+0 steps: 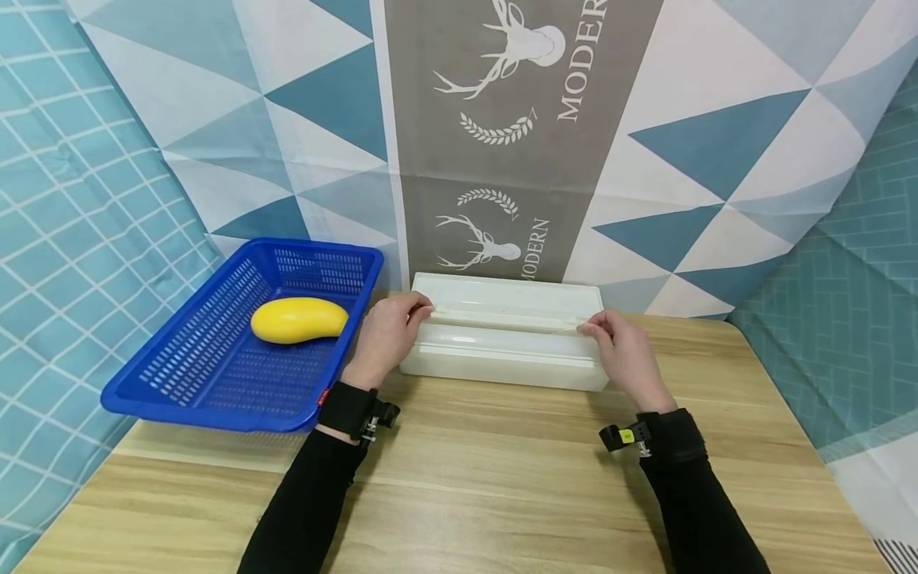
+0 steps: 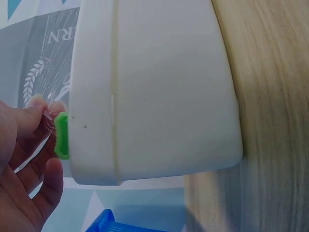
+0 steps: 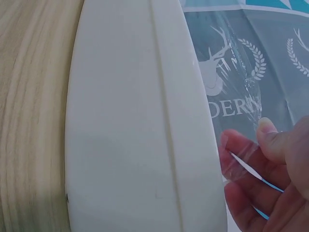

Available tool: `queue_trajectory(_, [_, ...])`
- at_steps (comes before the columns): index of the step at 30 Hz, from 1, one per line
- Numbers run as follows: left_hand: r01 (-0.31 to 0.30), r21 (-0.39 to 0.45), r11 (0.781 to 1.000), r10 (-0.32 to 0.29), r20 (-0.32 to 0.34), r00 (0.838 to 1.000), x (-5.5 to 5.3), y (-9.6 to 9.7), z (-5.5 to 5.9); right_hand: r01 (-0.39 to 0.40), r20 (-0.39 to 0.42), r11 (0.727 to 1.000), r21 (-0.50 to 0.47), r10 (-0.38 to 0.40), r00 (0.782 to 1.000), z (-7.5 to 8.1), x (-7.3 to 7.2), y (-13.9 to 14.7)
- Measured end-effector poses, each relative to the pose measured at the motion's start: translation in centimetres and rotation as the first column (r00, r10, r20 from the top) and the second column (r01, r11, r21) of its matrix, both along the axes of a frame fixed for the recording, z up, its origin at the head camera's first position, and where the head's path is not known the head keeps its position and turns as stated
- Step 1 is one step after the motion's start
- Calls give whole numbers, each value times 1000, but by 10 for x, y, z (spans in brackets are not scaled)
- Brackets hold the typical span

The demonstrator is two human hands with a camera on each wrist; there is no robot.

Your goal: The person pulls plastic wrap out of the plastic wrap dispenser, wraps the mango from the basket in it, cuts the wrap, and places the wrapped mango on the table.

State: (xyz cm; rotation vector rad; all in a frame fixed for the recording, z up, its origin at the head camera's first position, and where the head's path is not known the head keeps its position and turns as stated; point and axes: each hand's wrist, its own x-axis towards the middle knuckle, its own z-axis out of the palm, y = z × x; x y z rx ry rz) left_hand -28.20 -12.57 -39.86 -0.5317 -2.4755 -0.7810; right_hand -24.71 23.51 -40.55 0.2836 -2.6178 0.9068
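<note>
A long white cling film dispenser box [image 1: 502, 368] lies on the table, one hand at each end of its top. Between thumb and fingers, my left hand [image 1: 386, 339] pinches one corner of a clear sheet of cling film [image 2: 57, 79]. Close beside those fingertips, a green plastic piece [image 2: 62, 136] sticks out of the box top. My right hand [image 1: 629, 357] pinches the film's other corner, and the clear wrap [image 3: 244, 92] shows above the box edge in the right wrist view. The film spans the box top between both hands.
Left of the box stands a blue plastic basket [image 1: 215, 414] with a smooth yellow oblong fruit or vegetable [image 1: 297, 320] inside. The wooden table [image 1: 488, 478] extends in front. A patterned cloth [image 1: 495, 159] hangs right behind the box, with blue tiled cloth at both sides.
</note>
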Motion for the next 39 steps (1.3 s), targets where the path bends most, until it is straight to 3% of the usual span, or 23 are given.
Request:
queue_trajectory(7, [-11, 1, 1000, 11, -9, 1000, 4, 1, 7, -18, -62, 999, -32, 16, 998, 5, 2, 1])
queue_trajectory(22, [-24, 13, 1000, 24, -69, 997, 11, 1, 17, -25, -116, 998, -54, 18, 993, 13, 7, 1])
queue_trajectory(34, [-34, 14, 999, 36, -116, 993, 16, 3, 24, -70, -249, 993, -94, 45, 967, 14, 9, 1])
queue_trajectory(39, [-39, 15, 999, 40, -139, 989, 17, 3, 26, -28, -254, 998, -48, 15, 967, 20, 12, 0])
